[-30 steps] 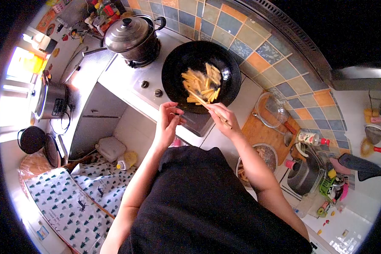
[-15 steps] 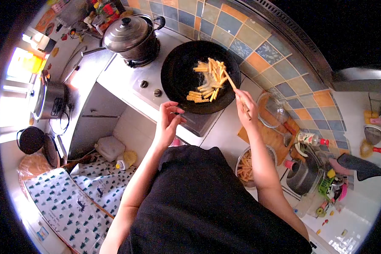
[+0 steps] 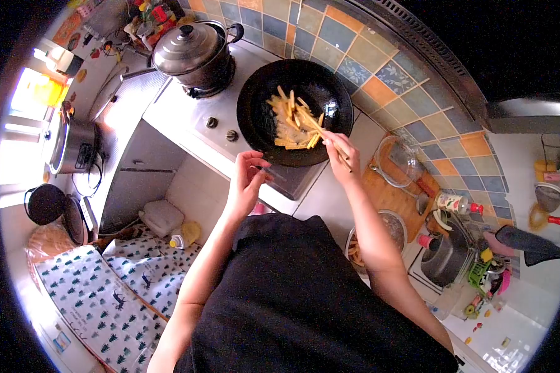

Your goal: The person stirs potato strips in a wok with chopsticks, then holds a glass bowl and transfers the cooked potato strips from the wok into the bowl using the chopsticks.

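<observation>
A black wok sits on the stove with pale yellow potato strips bunched in its near-left part, in bubbling oil. My right hand is closed around a pair of wooden chopsticks, whose tips are among the strips. At the wok's near-left edge, my left hand has its fingers curled around what looks like the wok's short dark handle; the fingers partly hide it.
A lidded steel pot stands on the back-left burner. To the right are a glass bowl, a wooden cutting board, a bowl of more strips, a bottle and a sink. A tiled wall rises behind the wok.
My right hand has moved left and slightly down with the chopsticks. The strips have shifted left and gathered near the wok's front. My left hand stays in place.
</observation>
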Action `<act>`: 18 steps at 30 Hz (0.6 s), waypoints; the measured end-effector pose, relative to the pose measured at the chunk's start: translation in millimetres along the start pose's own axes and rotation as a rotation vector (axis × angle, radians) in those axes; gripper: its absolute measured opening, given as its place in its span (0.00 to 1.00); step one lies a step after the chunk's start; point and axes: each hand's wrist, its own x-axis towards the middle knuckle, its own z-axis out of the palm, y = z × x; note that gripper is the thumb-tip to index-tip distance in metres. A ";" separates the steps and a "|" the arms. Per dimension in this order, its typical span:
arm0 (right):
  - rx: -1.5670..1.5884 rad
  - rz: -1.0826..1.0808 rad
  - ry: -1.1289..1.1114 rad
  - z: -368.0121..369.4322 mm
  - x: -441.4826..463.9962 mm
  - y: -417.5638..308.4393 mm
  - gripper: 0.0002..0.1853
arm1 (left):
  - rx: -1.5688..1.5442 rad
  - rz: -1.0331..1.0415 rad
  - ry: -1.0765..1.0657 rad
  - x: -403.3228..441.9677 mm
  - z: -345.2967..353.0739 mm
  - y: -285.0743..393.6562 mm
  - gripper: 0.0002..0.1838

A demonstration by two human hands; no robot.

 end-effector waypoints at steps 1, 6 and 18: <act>0.026 -0.004 -0.036 1.7 -1.5 0.3 0.09 | -0.001 0.000 0.001 -0.6 0.1 0.2 0.18; 0.275 0.162 -0.079 -12.7 -4.0 -22.2 0.12 | -0.036 -0.012 0.021 -1.7 0.9 6.3 0.18; -0.052 0.005 -0.313 -45.6 7.9 -45.5 0.06 | -0.030 0.003 -0.005 1.8 3.5 1.4 0.17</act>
